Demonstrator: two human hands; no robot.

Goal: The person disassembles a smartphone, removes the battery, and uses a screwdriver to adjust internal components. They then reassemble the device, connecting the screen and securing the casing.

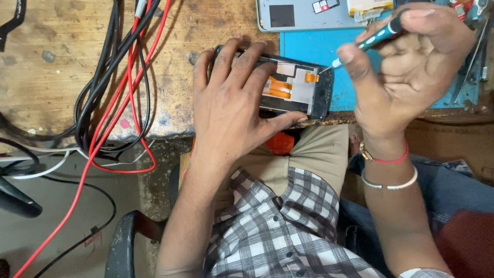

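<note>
Head view shows a scarred wooden workbench (56, 67) with red and black cables (110, 92) left of an opened black phone (296, 87). Left hand (231, 113) lies flat, pinning the phone; right hand (411, 67) grips a teal screwdriver (378, 35), tip seemingly touching its upper corner.

Soft, even light falls from above, bright enough, with no hard glare. Faint shadows sit under the left hand (234, 110) and right hand (411, 67). Focus is crisp centrally; edges bend slightly and darken.
</note>
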